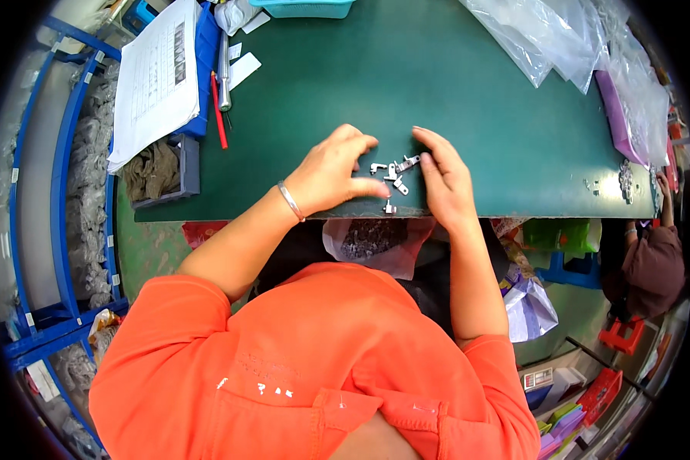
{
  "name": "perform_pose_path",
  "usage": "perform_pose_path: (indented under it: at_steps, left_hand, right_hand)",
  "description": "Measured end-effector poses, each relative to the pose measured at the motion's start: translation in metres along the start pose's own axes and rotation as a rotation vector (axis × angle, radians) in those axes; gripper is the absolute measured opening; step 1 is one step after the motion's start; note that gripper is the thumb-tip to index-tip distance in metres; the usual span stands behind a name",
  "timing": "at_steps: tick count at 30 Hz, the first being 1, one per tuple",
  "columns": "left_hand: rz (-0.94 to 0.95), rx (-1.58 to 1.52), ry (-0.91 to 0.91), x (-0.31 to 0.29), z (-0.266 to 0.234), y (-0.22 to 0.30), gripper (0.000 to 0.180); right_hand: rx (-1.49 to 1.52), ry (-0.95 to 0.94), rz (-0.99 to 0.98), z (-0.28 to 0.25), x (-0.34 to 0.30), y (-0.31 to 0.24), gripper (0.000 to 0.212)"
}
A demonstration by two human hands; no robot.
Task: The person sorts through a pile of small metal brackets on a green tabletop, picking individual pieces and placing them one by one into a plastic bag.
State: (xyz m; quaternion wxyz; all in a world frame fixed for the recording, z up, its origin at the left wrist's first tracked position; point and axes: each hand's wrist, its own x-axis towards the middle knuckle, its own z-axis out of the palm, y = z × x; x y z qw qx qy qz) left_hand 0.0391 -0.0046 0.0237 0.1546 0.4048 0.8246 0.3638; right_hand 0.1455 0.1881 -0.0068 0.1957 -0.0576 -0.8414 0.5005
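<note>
Several small silvery metal brackets (pixel 393 170) lie in a loose cluster on the green tabletop (pixel 322 84), close to its front edge. My left hand (pixel 336 172) curves around the cluster's left side, thumb and fingers apart, with nothing seen in its grip. On the other side my right hand (pixel 446 178) stands on edge, fingers stretched and thumb apart, beside the rightmost bracket. Right at the table edge, below my left thumb, sits one more bracket (pixel 390 207). Below the edge, a clear bag (pixel 399 261) in my lap holds many small dark metal pieces.
Left on the table are a paper sheet (pixel 157 84) on a blue bin, a red pen (pixel 219 115), a metal-handled tool (pixel 224 73) and a grey box (pixel 190 165) with cloth. Clear plastic bags (pixel 544 34) cover the far right. A person (pixel 652 268) sits beyond the right end.
</note>
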Motion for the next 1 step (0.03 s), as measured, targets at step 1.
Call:
perform_pose_path:
  at_steps: [1]
  left_hand:
    - [0.031,-0.031,-0.094,-0.0032,0.0,0.0002,0.045]
  right_hand:
    - [0.021,-0.035,0.021,0.0077,-0.0006,-0.0031,0.031]
